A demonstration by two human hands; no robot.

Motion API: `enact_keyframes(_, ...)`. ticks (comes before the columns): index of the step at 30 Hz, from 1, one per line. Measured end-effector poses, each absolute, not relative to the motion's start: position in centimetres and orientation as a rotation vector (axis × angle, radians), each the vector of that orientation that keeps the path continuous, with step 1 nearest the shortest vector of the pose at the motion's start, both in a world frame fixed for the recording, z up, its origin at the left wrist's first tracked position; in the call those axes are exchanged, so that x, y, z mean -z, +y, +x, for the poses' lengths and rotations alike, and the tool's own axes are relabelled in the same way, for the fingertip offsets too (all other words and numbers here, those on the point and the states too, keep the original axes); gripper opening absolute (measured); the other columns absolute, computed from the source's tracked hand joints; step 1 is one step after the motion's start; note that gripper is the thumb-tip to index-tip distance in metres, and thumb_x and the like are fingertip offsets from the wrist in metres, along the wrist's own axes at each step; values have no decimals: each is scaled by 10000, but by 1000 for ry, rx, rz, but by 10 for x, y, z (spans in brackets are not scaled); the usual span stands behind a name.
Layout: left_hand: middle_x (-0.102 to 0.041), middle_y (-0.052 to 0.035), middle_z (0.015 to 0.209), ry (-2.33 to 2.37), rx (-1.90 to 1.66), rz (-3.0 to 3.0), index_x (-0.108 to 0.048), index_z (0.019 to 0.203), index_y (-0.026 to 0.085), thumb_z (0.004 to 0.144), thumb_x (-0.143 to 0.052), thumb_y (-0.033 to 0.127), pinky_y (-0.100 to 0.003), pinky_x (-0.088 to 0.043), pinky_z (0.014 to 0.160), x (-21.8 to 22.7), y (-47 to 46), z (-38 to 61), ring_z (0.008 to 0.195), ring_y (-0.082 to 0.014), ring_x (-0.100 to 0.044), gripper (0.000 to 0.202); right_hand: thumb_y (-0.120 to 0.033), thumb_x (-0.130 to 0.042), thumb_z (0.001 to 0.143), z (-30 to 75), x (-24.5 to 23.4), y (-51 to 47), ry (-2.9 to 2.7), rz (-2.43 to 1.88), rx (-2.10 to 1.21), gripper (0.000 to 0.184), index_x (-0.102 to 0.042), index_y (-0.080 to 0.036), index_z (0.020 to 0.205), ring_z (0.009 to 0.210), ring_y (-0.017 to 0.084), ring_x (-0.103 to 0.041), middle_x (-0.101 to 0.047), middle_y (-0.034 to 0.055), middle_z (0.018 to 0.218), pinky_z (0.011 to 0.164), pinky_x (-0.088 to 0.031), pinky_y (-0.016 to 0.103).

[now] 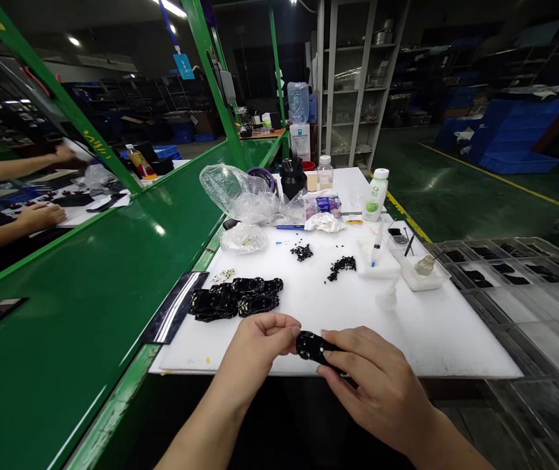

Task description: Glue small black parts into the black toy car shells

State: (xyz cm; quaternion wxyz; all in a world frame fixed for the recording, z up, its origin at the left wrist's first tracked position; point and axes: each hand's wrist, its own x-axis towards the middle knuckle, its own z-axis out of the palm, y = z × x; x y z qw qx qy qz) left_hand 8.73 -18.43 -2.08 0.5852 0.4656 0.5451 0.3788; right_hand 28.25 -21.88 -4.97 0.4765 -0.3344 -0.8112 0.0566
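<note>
Both my hands meet over the front edge of the white work board (436, 333). My left hand (256, 349) pinches one end of a small black plastic part (311, 346), fingers curled closed. My right hand (374, 378) grips the same part from the right, fingers bent around it. A pile of similar black parts (235, 300) lies on the board just beyond my left hand. Two small heaps of tiny black pieces (342, 266) and black pieces (301, 252) sit farther back.
A green conveyor belt (88, 307) runs along the left; another person's arms (25, 219) work across it. Clear plastic bags (240, 192), a white bottle (375, 194), a black jug (293, 177), a shallow white tray (423, 274) and clear trays of black parts (499, 267) stand around.
</note>
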Motion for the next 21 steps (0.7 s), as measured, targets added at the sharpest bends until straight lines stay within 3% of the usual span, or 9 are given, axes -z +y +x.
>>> enact_keyframes(21, -631, -20, 595, 1270, -884, 1018, -725, 638, 144, 686, -743, 302, -257, -428, 614, 17, -180, 90, 579, -127, -539, 166, -42, -647, 824, 281, 46, -219, -1979, -793, -146, 213, -633, -136, 1015, 875, 195, -636, -680, 108, 1048, 739, -572, 356)
